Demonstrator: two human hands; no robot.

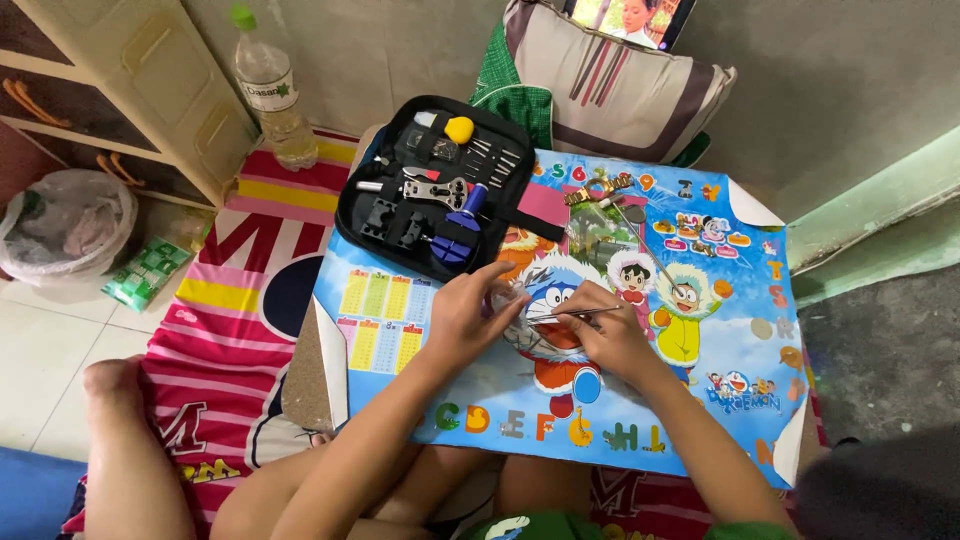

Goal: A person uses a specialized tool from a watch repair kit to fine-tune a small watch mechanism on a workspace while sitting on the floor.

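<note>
A bottle [268, 90] stands in the upper left. A black tool case [430, 190] lies open at top middle. In the middle, the left hand [470, 315] is closed on a small thing, too hidden to tell. Just right, the right hand [605, 335] pinches thin tweezers [572, 315] over the mat [700, 400].

Glossy printed paper sheet [420, 330] covers the tabletop. On it, a matt black cloth case [440, 180] holds shiny metal tools [435, 187]. Left of the case: clear plastic bottle [270, 90], striped woven mat [230, 320].
</note>
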